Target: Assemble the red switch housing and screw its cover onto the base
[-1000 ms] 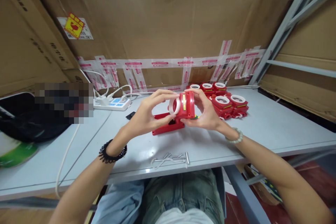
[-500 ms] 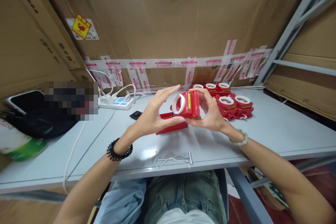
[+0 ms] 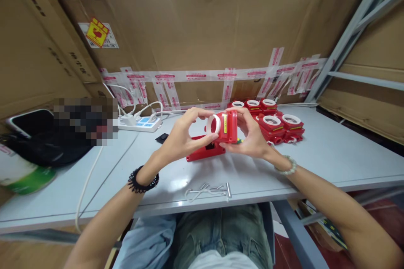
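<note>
Both hands hold a red housing (image 3: 231,128) with a white ring (image 3: 213,126) on its left face and a yellow label, raised above the table. The thumb and fingers of my left hand (image 3: 186,136) curl round the white ring. My right hand (image 3: 251,134) grips the housing's flat back side, with its fingers partly hidden behind it. Below, a red open base (image 3: 202,154) lies on the table, partly covered by my left hand. Closer to the table's front edge lie several metal screws or pins (image 3: 211,187) and a metal T-shaped tool (image 3: 228,190).
Several similar red housings with white rings (image 3: 272,122) stand at the right back. A power strip (image 3: 140,124) with plugged cables sits left, near a small black piece (image 3: 162,138). A phone-like device (image 3: 31,122) and black cloth are far left. Cardboard (image 3: 202,29) walls the back.
My left fingers have closed in onto the white ring. The red housing has shifted slightly left and turned a little.
</note>
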Available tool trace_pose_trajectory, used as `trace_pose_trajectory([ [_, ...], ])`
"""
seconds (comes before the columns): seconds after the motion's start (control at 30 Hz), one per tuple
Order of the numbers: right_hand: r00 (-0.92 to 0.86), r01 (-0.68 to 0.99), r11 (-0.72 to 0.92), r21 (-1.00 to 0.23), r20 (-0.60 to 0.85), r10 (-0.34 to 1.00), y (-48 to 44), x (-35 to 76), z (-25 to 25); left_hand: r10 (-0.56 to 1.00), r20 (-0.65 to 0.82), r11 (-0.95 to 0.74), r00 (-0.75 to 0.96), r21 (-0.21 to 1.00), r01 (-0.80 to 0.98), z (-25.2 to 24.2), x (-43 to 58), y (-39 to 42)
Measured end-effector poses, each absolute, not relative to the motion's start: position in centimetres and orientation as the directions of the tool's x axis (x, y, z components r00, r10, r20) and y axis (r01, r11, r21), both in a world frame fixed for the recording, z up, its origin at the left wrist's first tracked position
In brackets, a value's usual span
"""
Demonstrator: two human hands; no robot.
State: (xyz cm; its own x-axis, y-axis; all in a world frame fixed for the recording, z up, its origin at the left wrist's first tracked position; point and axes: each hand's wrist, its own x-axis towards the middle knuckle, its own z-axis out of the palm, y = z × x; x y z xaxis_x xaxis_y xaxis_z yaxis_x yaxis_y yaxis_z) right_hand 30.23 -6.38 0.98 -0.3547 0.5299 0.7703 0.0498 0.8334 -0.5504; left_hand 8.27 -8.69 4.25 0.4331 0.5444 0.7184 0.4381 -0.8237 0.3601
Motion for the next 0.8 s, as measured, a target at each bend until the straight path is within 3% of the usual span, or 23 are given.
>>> trace_pose_trajectory([
  [0.1,-0.339,0.038,0.829,-0.558,0.773,0.536,-6.34,30.22,1.06,0.442,0.736,-0.89,0.514,0.285,0.357,4.38,8.17,-8.7],
  [0.27,-0.355,0.03,0.823,-0.568,0.764,0.539,-6.38,30.14,1.11,0.526,0.734,-0.836,0.429,0.355,0.419,4.32,8.21,-8.69],
  [0.43,-0.349,0.007,0.836,-0.549,0.782,0.517,-6.19,30.21,0.91,0.448,0.7,-0.891,0.557,0.301,0.339,4.43,8.15,-8.72],
  [0.6,-0.355,0.042,0.822,-0.568,0.76,0.544,-6.4,30.13,1.1,0.521,0.738,-0.838,0.43,0.344,0.425,4.38,8.19,-8.7],
  [0.8,-0.347,0.018,0.828,-0.56,0.773,0.531,-6.47,30.17,1.23,0.432,0.723,-0.895,0.539,0.272,0.353,4.53,8.22,-8.78],
])
